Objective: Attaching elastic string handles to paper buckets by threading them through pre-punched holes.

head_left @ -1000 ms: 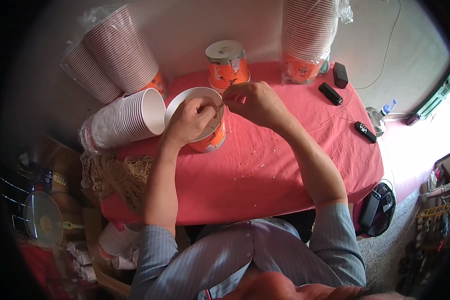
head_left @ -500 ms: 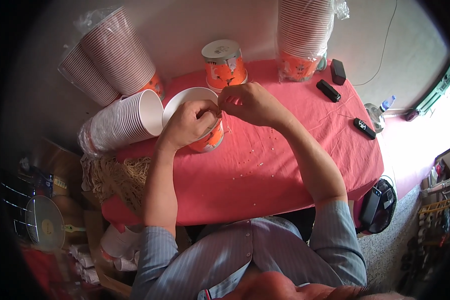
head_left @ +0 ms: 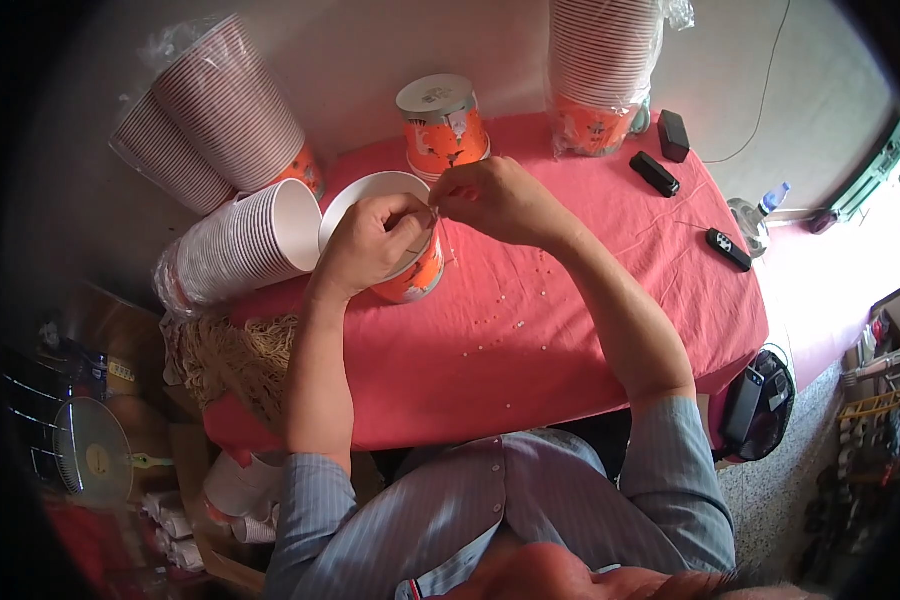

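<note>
A paper bucket (head_left: 410,284), white inside with an orange printed outside, stands upright on the red tablecloth. My left hand (head_left: 372,242) is over its rim, thumb and fingers pinched together at the right side. Fingertips of my right hand (head_left: 498,203) meet the left ones just beside that rim, also in a pinch. What the two pinches hold is too small and hidden to make out. At the table's left edge lies a bundle of beige cords (head_left: 235,360).
Plastic-wrapped stacks of buckets (head_left: 230,240) lie and stand at the left; another stack (head_left: 602,70) is at the back right. Behind my hands an upturned bucket (head_left: 442,130) stands. Small black devices (head_left: 655,175) are at the right. Several tiny beads (head_left: 520,324) dot the red cloth (head_left: 450,390).
Both hands stay pinched together by the bucket's rim, with only slight finger movement. The whole view has shifted a little.
</note>
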### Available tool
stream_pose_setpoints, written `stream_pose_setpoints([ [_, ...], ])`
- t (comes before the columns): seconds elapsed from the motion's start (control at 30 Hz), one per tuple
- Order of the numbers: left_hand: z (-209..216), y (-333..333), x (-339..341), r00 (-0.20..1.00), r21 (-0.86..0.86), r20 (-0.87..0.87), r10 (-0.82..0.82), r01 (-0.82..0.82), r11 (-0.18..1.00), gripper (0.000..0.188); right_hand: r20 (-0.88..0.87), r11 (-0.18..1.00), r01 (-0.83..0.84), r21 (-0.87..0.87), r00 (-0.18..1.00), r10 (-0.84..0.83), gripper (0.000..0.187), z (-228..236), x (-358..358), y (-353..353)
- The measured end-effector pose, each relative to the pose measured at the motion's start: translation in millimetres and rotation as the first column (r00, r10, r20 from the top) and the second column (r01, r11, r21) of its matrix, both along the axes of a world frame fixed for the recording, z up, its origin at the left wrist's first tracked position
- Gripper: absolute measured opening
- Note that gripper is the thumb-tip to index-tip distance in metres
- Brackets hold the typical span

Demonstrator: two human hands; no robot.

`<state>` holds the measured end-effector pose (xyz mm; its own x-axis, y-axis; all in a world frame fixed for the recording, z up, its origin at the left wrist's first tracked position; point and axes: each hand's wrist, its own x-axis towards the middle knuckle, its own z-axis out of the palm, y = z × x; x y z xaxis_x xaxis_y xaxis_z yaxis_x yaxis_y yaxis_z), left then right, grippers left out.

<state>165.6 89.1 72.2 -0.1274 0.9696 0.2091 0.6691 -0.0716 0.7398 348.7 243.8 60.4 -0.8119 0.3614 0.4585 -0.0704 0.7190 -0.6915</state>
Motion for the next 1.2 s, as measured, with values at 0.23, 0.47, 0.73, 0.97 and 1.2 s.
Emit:
stream_pose_setpoints([
  [0.23,-4.1,1.6,-4.6,0.999,0.068,0.045,-0.002,-0.001,0.998,0.024,-0.003,0.997,0.082,-0.01,0.997,-0.082,0.019,6.7,4.3,-1.5],
  [0.47,-6.6,5.3,-8.1,0.997,0.04,0.079,-0.019,0.016,0.999,0.025,-0.041,0.998,0.023,0.056,0.999,-0.021,0.015,4.9,2.0,-8.1],
  [0.73,-1.3,2.4,-7.9,0.98,-0.025,0.197,-0.018,0.023,0.999,0.024,-0.027,0.999,0.037,-0.004,0.999,-0.037,0.015,1.8,-0.9,-5.7],
  [0.97,5.9,-3.9,-4.8,0.966,-0.16,0.259,-0.022,0.065,0.985,0.023,0.018,0.996,0.062,-0.058,0.998,-0.061,0.015,0.7,-1.2,-4.4],
  [1.2,6.3,-1.6,-7.5,0.991,-0.102,0.131,-0.008,0.022,0.995,0.024,0.033,0.995,0.01,-0.095,0.999,-0.007,0.016,-2.6,-1.6,-3.6],
])
